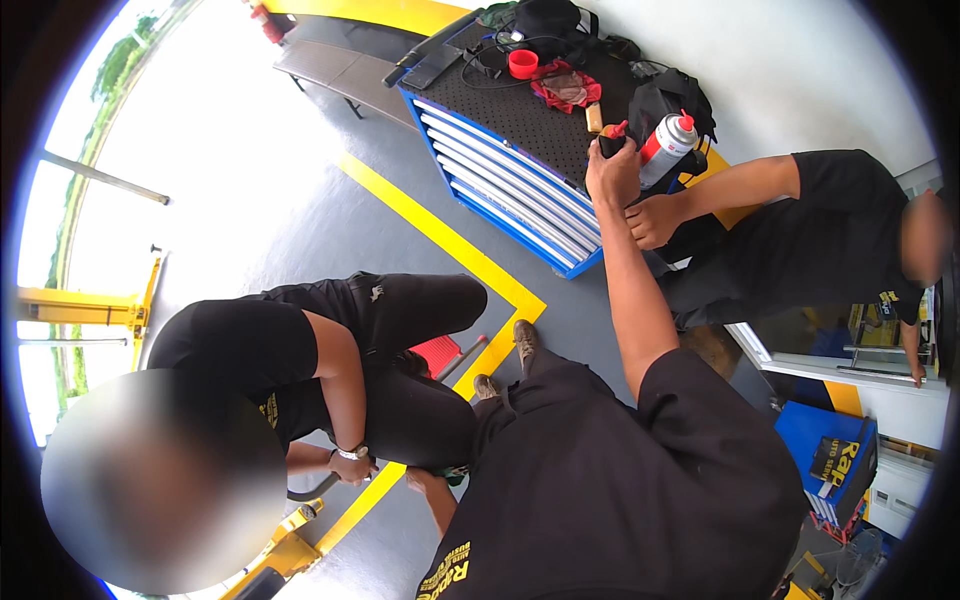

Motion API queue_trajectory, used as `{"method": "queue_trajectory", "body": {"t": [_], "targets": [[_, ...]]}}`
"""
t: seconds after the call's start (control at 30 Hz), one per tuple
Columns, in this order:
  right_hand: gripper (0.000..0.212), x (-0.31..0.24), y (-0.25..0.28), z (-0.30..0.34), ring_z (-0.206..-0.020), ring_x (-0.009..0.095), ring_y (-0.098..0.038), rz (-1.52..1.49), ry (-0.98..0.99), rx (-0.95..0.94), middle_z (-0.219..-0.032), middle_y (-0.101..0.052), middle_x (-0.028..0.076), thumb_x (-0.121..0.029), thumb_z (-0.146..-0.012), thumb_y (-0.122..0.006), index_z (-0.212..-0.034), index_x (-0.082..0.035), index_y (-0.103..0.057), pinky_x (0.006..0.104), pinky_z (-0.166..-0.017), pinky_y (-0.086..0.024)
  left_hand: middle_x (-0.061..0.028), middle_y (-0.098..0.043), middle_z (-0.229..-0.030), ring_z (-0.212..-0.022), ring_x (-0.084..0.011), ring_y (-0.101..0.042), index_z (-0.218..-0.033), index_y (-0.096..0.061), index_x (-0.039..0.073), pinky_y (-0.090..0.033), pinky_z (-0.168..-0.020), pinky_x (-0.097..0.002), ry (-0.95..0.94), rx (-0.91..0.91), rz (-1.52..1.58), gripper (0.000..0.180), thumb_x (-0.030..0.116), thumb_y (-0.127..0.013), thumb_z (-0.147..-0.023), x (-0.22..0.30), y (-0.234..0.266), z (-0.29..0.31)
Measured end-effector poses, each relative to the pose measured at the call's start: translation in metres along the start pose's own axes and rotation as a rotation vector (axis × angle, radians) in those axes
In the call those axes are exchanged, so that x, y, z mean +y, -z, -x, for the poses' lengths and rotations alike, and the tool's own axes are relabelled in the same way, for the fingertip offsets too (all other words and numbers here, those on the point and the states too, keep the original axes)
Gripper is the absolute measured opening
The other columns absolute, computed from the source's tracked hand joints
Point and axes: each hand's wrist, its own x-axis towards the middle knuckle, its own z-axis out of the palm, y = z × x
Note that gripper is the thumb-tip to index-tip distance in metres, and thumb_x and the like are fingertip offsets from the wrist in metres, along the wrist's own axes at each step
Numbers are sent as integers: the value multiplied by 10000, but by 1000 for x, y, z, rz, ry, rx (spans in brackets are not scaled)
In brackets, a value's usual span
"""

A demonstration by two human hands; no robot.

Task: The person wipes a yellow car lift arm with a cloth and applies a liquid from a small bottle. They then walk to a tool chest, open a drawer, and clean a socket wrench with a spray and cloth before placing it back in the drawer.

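Note:
My right arm stretches toward the tool cabinet (520,190). My right hand (613,178) is closed around a small black object with a red tip (613,144), perhaps a bottle; its lower part is hidden in my grip. Just right of it is a white and red spray can (668,148) with a red nozzle. Low at my left side, my left hand (425,486) shows only in part, next to a dark green item (456,474). Its fingers are mostly hidden, so I cannot see whether it holds that item.
A crouching person (250,350) is close on my left. Another person (800,240) stands at the right, one hand near my right forearm. A red tub (523,65), a red cloth (566,87) and black bags lie on the cabinet. A bench (345,75) stands behind.

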Motion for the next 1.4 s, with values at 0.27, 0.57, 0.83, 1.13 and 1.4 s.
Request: {"method": "queue_trajectory", "body": {"t": [0.27, 0.57, 0.83, 1.13, 1.4], "targets": [[563, 4, -26, -9, -1015, 425, -796, 122, 21, 67, -1104, -810, 174, -489, -965, -809, -1337, -107, -629, 571, -836, -635, -228, -711, -1367, -1154, -396, -752, -1395, -643, -49, -656, -946, -543, -16, -58, -125, 462, 306, -555, -1113, 19, -13, -12], [698, 26, -3, 27, -1181, 412, -755, -14, 114, 5, -1313, -751, 204, -326, -941, -882, -1491, -46, -558, 481, -993, -604, -247, -738, -1194, -902, -432, -794, -1373, -627, -51, -706, -743, -559, 177, -234, -185, 420, 275, -561, -1115, 18, -20, -26], [284, 219, 101, 236, -1054, 446, -743, 246, 216, -579, -1151, -789, 150, -219, -946, -779, -1217, -151, -729, 563, -849, -594, -169, -770, -1259, -1088, -255, -770, -1412, -662, -46, -612, -916, -380, 0, -700, -713, 491, 315, -705, -1083, 51, -76, -26], [406, 477, 295, 577, -1035, 251, -771, -308, -1401, -1154, -1159, -813, 102, -326, -1035, -757, -1317, -34, -748, 412, -868, -639, -70, -814, -1175, -1115, -207, -754, -1317, -772, 121, -573, -982, -398, -463, -1966, -1292, 329, 355, -690, -1100, 112, -213, 189], [391, 443, 284, 596, -1026, 232, -771, -250, -1227, -1000, -1158, -806, 95, -317, -1054, -739, -1315, -26, -741, 392, -864, -644, -130, -820, -1052, -972, -368, -791, -1042, -821, 137, -615, -846, -489, -1245, -2530, -1784, 249, 346, -789, -911, -4, -211, 295]]}}
